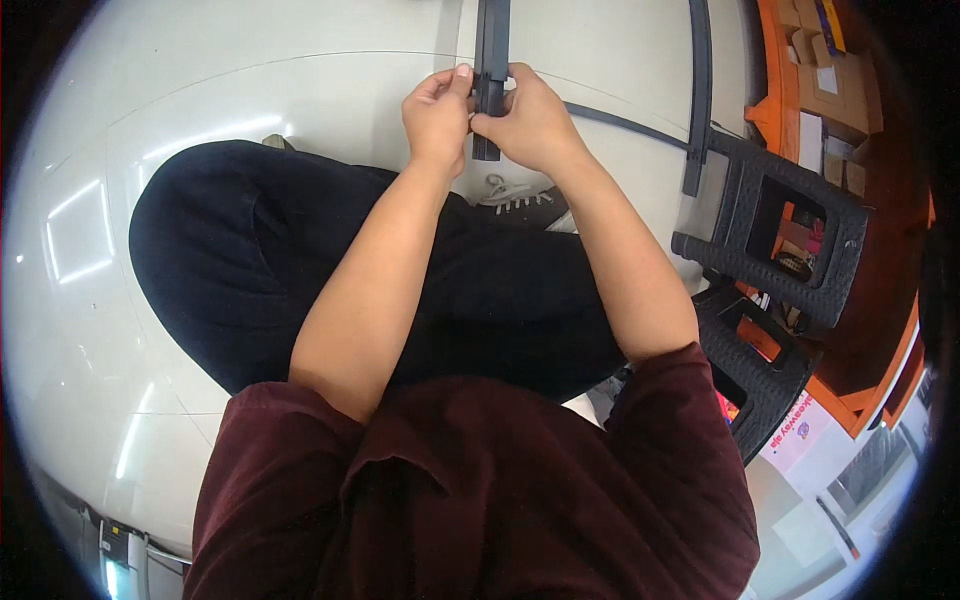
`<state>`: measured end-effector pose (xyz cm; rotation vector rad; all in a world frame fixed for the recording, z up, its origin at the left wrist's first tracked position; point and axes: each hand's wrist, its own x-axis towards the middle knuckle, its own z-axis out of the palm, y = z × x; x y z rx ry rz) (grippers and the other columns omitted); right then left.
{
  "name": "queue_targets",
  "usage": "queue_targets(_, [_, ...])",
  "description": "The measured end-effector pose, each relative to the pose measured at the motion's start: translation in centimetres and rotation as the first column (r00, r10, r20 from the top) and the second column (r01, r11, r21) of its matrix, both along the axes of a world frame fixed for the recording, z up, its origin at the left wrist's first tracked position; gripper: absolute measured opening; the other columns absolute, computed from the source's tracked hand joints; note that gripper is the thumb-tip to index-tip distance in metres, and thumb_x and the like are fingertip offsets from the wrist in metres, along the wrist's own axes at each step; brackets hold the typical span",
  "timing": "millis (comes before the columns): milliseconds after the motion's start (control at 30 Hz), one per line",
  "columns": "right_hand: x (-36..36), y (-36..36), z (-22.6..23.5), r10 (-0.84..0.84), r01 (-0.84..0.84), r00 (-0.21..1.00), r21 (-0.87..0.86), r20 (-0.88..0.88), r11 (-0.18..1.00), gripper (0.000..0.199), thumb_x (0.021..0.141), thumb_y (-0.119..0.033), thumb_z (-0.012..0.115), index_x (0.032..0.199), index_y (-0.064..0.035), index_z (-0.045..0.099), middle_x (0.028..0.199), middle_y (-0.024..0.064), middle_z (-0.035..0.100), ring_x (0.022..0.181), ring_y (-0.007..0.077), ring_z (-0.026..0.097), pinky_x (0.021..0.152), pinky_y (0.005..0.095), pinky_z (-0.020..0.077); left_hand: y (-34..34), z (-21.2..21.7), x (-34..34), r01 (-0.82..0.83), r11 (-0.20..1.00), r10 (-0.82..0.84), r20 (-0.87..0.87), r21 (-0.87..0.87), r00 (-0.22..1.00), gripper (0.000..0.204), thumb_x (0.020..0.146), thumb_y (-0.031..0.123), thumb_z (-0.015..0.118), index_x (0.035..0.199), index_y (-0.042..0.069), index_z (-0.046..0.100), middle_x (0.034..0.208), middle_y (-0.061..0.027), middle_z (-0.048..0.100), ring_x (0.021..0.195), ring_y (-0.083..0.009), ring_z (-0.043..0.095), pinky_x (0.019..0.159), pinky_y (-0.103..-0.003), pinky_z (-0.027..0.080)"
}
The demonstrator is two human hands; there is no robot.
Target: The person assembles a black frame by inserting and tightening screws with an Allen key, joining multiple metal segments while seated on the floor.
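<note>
Both hands, left [437,110] and right [528,118], around dark bar [490,60].

Glossy white tile floor [120,230], ceiling lights glaring off it at left. Two black woven-look plastic stools [770,230] stacked sideways at right, beside an orange shelf [790,90] holding cardboard boxes [840,85]. Thin black cable [625,122] across floor.

Black bar [490,80], maroon shirt [480,500], glossy white floor [250,90].
</note>
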<state>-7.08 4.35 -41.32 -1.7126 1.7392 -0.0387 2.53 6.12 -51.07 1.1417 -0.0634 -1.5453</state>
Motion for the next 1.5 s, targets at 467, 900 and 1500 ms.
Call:
queue_targets(467, [-5.9,-2.6,1.8,0.022,0.005,0.962,-0.097,0.273,0.995,0.062,0.081,-0.034,0.08,0.13,-0.0011,0.063,0.103,0.0213,0.073,0.089,0.0299,0.072,0.079,0.0401,0.0571,-1.8,2.5,2.5,0.273,0.962,-0.267,-0.319,-0.028,0.909,0.045,0.104,0.026,0.032,0.123,-0.008,0.054,0.105,-0.016,0.062,0.092,-0.0273,0.059,0.084,-0.04,0.05])
queue_targets(900, [-7.8,-8.9,-1.8,0.157,-0.174,0.985,0.407,0.076,0.897,0.027,0.083,-0.02,0.071,0.102,-0.0031,0.078,0.113,0.021,0.073,0.103,0.0306,0.072,0.092,0.0447,0.0548,-3.2,2.9,3.5,0.226,0.973,-0.221,-0.42,-0.038,0.88,0.047,0.098,0.013,0.028,0.135,-0.013,0.041,0.132,-0.0275,0.052,0.091,-0.0273,0.055,0.073,-0.034,0.052])
queue_targets(1500, [-7.9,-5.6,-2.8,0.198,-0.195,0.97,-0.037,0.142,0.98,0.025,0.079,-0.002,0.063,0.099,0.0029,0.076,0.105,0.0217,0.074,0.097,0.0347,0.072,0.081,0.0449,0.056,-2.3,1.9,3.9,0.486,0.87,-0.459,-0.492,-0.082,0.74,0.041,0.099,0.016,0.038,0.133,0.004,0.059,0.095,-0.0117,0.053,0.08,-0.0216,0.049,0.066,-0.031,0.049])
